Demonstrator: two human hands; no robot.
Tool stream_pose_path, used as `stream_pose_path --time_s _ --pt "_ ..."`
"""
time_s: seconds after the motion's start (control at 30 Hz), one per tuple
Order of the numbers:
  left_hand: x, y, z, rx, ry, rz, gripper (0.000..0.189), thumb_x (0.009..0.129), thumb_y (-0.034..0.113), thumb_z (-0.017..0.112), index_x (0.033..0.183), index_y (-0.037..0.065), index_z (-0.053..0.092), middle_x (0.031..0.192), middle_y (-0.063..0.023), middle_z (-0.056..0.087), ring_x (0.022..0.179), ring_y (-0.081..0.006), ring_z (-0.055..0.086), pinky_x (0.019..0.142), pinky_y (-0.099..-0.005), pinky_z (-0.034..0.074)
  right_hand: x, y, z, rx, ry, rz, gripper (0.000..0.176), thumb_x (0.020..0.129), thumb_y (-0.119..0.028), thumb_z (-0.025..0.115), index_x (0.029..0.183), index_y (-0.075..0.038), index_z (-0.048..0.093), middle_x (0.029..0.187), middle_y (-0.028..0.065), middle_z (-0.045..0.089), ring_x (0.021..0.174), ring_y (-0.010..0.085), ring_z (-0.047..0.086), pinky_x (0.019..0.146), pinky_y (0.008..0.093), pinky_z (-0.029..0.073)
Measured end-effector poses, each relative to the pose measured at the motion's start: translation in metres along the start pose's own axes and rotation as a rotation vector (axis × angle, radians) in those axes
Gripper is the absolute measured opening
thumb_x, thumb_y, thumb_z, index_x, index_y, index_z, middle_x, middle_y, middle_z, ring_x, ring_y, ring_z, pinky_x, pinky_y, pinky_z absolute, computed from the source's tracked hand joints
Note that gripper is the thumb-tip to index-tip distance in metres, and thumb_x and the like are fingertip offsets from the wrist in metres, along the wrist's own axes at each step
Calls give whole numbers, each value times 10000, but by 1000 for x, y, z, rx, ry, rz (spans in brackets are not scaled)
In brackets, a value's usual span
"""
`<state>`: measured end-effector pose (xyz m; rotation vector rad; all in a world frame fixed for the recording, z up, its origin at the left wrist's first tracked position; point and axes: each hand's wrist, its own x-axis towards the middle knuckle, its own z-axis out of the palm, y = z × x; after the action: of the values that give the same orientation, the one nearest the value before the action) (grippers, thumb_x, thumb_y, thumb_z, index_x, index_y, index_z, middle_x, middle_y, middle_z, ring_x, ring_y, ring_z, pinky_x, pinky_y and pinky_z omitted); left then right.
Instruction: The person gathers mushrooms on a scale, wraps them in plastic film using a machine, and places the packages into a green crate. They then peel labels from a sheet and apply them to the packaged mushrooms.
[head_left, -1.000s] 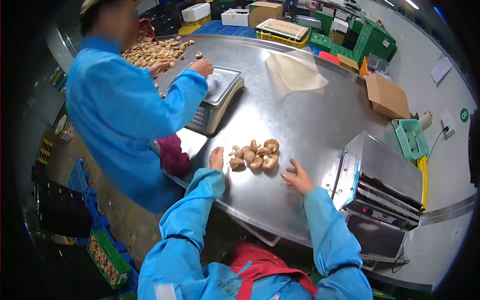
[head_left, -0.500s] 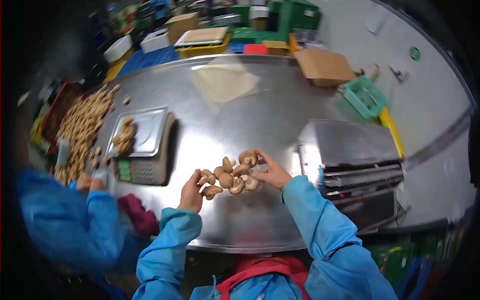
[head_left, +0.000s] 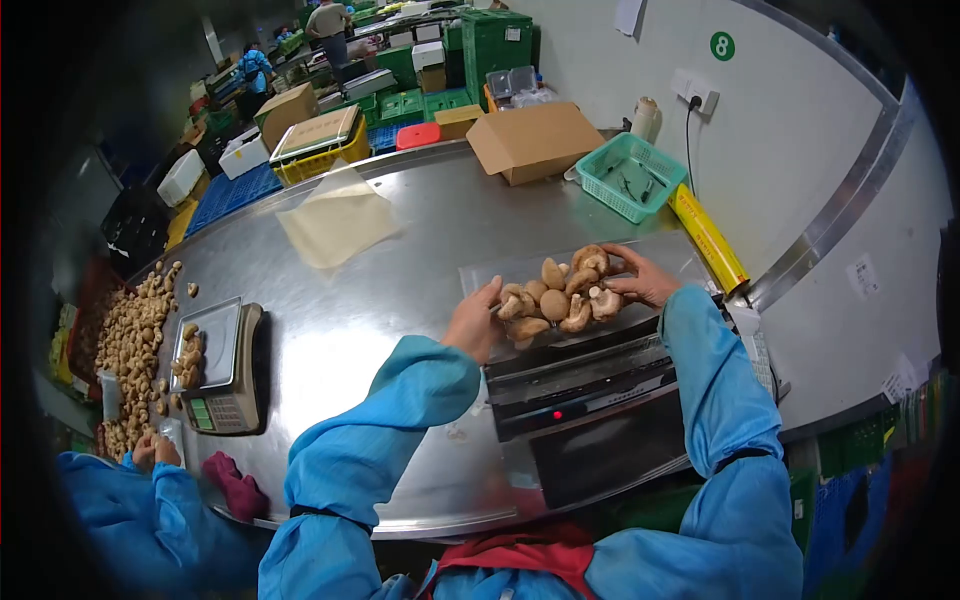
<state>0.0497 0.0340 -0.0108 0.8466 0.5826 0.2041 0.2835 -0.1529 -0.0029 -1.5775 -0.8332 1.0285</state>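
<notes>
Several brown mushrooms [head_left: 554,304] lie together in what looks like a clear tray, whose edges are hard to make out. My left hand [head_left: 474,322] grips the left end of this load, and my right hand [head_left: 642,277] grips its right end, fingers by a large mushroom. Both hands hold it over the wrapping machine [head_left: 585,385], which has a small red light on its front. Clear film seems to lie on the machine's top behind the mushrooms.
At the left stand a scale [head_left: 225,375] with mushrooms on it, a mushroom pile [head_left: 135,335], a dark red cloth [head_left: 234,487] and a co-worker's hands [head_left: 155,451]. A cardboard box [head_left: 535,140], green basket [head_left: 630,178] and yellow roll [head_left: 708,238] are behind the machine.
Both my hands have carried the mushrooms from the bare metal table to the right, over the machine. The view has turned to the right.
</notes>
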Motion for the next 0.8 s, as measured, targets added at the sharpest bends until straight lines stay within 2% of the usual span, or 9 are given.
stream_pose_path --time_s 0.17,0.23,0.3,0.33,0.43,0.5,0.6,0.73,0.8 --pt "26 -23 13 31 64 -46 582 934 419 415 1331 0 336 1339 -141 394 1213 -242 386 1000 -382 307 -2 34 -42 14 25 -8 708 800 -225 674 1390 -136 292 1192 185 474 1101 237 490 824 322 458" --pt "4 -16 3 301 171 53 594 937 408 410 1366 12 299 1351 -146 394 1221 -250 395 1002 -377 318 -22 22 -54 -68 87 13 652 804 -222 667 1363 -130 343 1172 163 492 1093 226 494 826 321 448" --pt "-31 -9 -21 708 207 322 506 915 351 488 1291 17 434 1182 -133 554 1088 -229 519 934 -336 394 -52 10 -75 -375 128 -84 521 801 -181 651 1278 -116 455 1114 123 525 1048 228 514 820 325 433" --pt "-48 -13 -33 901 244 506 380 868 222 573 1203 46 539 1047 -102 613 980 -210 566 864 -323 433 -69 8 -89 -593 87 -206 448 793 -144 642 1221 -108 516 1077 104 540 1011 241 531 813 330 429" --pt "-89 -13 -44 1605 69 723 323 770 82 644 1090 117 623 881 -43 608 833 -199 571 753 -337 449 -103 12 -101 -927 -129 -392 389 739 -80 641 1121 -128 578 990 88 547 916 269 536 784 344 428" --pt "-93 -10 -32 1936 -180 846 340 773 77 616 1098 176 611 877 -15 573 821 -185 543 755 -338 424 -110 17 -94 -1428 -328 -579 392 689 -53 642 1065 -148 586 913 90 527 868 277 521 759 362 424" --pt "-69 -10 -23 2162 -484 843 366 779 100 587 1133 194 578 848 -13 523 836 -175 521 770 -315 400 -99 20 -86 -1550 -391 -671 340 666 -66 652 990 -147 592 878 72 515 863 249 514 744 370 419" --pt "-49 -15 -10 2173 -602 859 387 765 96 573 1136 208 574 841 -14 504 826 -177 517 753 -323 402 -75 47 -84 -1286 -417 -773 270 668 -47 648 919 -106 569 844 81 496 774 267 535 670 371 446" --pt "-41 -17 -9 2147 -673 856 345 762 103 580 1095 196 581 837 -18 489 835 -183 510 754 -323 404 -80 51 -80 -1060 -360 -641 162 744 -9 611 884 -55 543 895 87 529 744 241 569 627 345 476"
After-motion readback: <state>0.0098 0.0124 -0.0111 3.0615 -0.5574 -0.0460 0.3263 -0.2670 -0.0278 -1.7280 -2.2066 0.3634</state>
